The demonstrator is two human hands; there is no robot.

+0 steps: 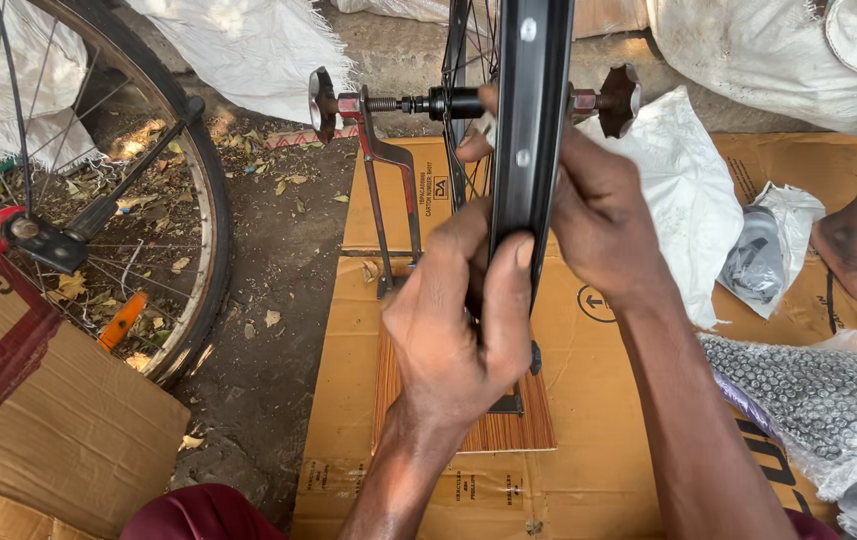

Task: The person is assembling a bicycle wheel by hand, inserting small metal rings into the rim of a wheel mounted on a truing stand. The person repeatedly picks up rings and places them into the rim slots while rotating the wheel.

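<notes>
L hand [453, 335] clamps black wheel rim [531, 120] from below; R hand [593, 215] grips rim's side. Wheel sits in truing stand [388, 170].

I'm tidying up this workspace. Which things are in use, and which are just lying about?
In use: black bicycle wheel rim, red metal truing stand, left hand, right hand.
Lying about: complete spoked bicycle wheel, white plastic bag, bubble-wrapped bundle.

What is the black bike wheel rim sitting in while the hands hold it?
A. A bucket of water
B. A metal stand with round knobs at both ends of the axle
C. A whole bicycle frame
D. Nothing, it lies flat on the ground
B: the black bike wheel rim stands upright with its axle clamped in the metal stand, and both the left hand and the right hand grip the rim.
</notes>
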